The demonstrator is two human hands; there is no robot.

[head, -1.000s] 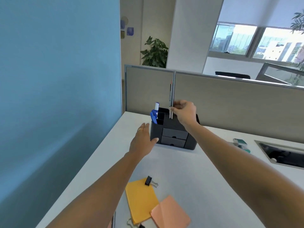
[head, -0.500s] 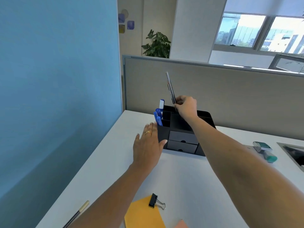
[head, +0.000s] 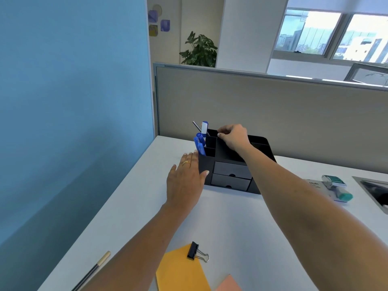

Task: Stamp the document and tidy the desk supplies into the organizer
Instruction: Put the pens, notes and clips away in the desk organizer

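Touching organizer point(head: 231, 171) side, left hand point(head: 184, 185) fingers straight; right hand point(head: 233, 136) fingers curled above compartments, grip unclear; pencil point(head: 197, 126) inside.

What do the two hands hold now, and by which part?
The left hand lies flat against the organizer, on its left side, no grip. The right hand curls at its back rim; a grip there cannot be told. The pencil stands free.
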